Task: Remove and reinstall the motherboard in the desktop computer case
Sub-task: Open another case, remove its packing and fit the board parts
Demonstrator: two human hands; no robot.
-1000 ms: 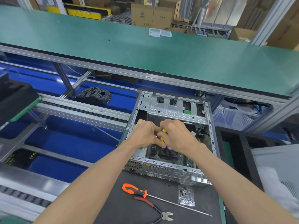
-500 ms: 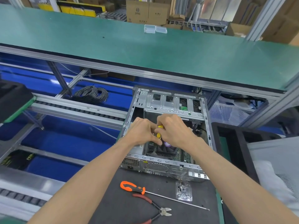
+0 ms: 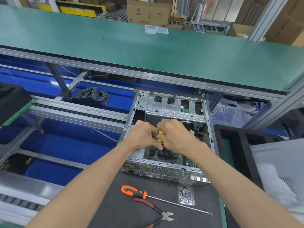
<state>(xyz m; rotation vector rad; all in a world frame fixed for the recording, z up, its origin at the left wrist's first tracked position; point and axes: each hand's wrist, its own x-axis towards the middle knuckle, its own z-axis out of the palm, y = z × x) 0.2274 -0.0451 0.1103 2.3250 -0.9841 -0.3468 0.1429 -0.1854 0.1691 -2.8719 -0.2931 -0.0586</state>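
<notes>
Two bare hands meet over an open desktop computer case [image 3: 171, 129] lying on its side at the far end of a dark work mat [image 3: 115, 203] on the counter. The left hand [image 3: 141, 137] and the right hand [image 3: 176, 137] are pressed close together, fingers curled around a small yellow-handled tool [image 3: 160, 136], apparently a screwdriver, whose tip is hidden behind the knuckles; each grip looks closed on that handle, though how the fingers share it cannot be made out. The motherboard [image 3: 164, 156] sits inside the case, its green board and a dark heatsink showing just below the hands, near the rear panel [image 3: 158, 170] with its vents and ports. By the look of it the board is in its seat and the person is working a fastener, but whether screws are coming out or going back in cannot be judged from this view, so the stage of the job remains uncertain. On the mat nearer the camera lie an orange-handled long screwdriver [image 3: 136, 192], red-handled cutters [image 3: 158, 213] and a small clear plastic pack [image 3: 185, 194], none being touched. A coil of black cable [image 3: 92, 97] rests on the blue surface to the left, below a long green shelf [image 3: 148, 51].
</notes>
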